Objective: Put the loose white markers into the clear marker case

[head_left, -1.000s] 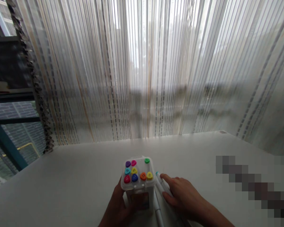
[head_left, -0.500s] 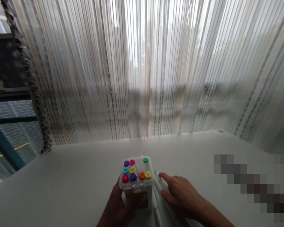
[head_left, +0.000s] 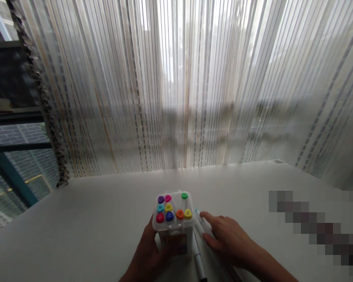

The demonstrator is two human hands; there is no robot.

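Observation:
My left hand is wrapped round the lower left and front of a clear plastic marker box. Coloured, numbered marker ends fill much of its top: purple, pink, green, light blue, yellow, red, dark blue and orange. A gap shows beside the green marker. To the right of the box, my right hand has its index finger and thumb on a white marker with a teal end. Another white marker lies between the box and that hand. More pale barrels are partly hidden under my right palm.
Everything rests on a white tabletop. Behind it hangs a striped sheer curtain in front of a bright window. A window frame is at the left, and a blurred-out patch covers part of the right side.
The whole view has shifted slightly, so the box and hands sit a little further right and higher. Both hands keep nearly the same hold.

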